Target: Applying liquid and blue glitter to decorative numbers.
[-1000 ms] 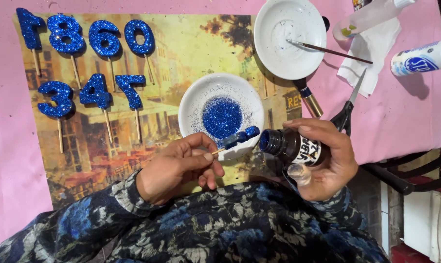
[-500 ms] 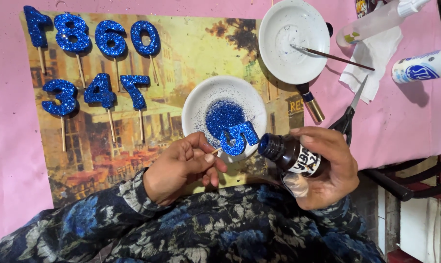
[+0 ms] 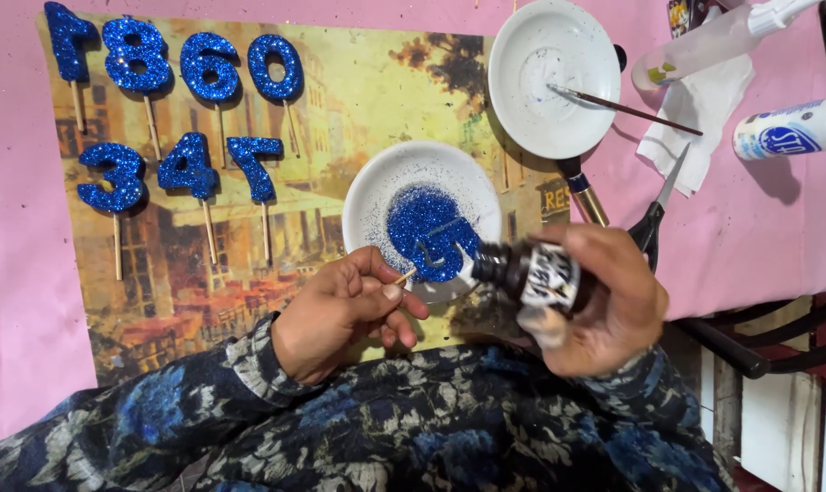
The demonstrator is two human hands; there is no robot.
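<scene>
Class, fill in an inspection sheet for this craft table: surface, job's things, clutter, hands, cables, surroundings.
Surface: pink table cover with a printed poster on it.
Job's things: glitter number on a stick over the glitter plate; dark glitter bottle; seven finished blue numbers.
Clutter: white plate with brush, scissors, tissue, glue bottle.
Hands: left hand pinches the stick; right hand holds the bottle.
Cables: nothing seen.
Surroundings: dark chair frame.

Single head cam, looking steeply down, close over pink table (image 3: 777,237).
</scene>
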